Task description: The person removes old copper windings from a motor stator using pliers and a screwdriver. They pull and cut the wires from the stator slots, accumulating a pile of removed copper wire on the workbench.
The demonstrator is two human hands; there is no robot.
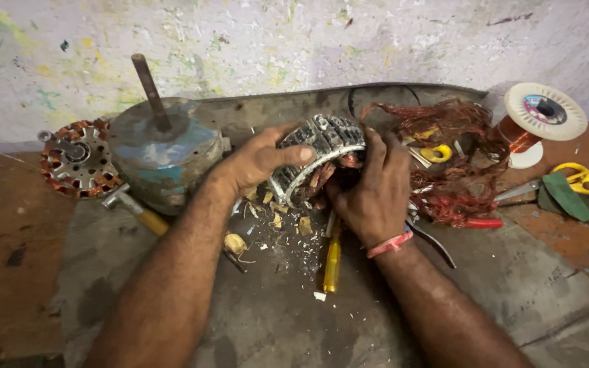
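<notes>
Inspecting the head view: both hands are closed on a ribbed metal stator core (322, 146), held tilted on edge just above the middle of the grey workbench (274, 320). The left hand (257, 162) grips its outer rim, thumb laid across the laminations. The right hand (373, 187) cups the far side, fingers curled into the bore where copper remnants show; whether they pinch a strand cannot be told. By my judgement the step in hand is stripping old winding from the slots, well advanced, since the rim reads mostly bare. The next pull would call for a firm brace from the left hand and care against sharp slot edges.

Materials: the core is stacked steel, dull and slotted. A tangled heap of reddish copper wire (455, 153) lies just beyond the right hand. Pale insulation scraps (277, 218) litter the bench beneath. A yellow-handled screwdriver (333, 262) lies below the core. A wound stator (80, 158) and a blue-grey motor housing (165, 153) with upright shaft stand left. A wire spool (540, 119) and yellow-handled scissors (567, 180) sit well right.
</notes>
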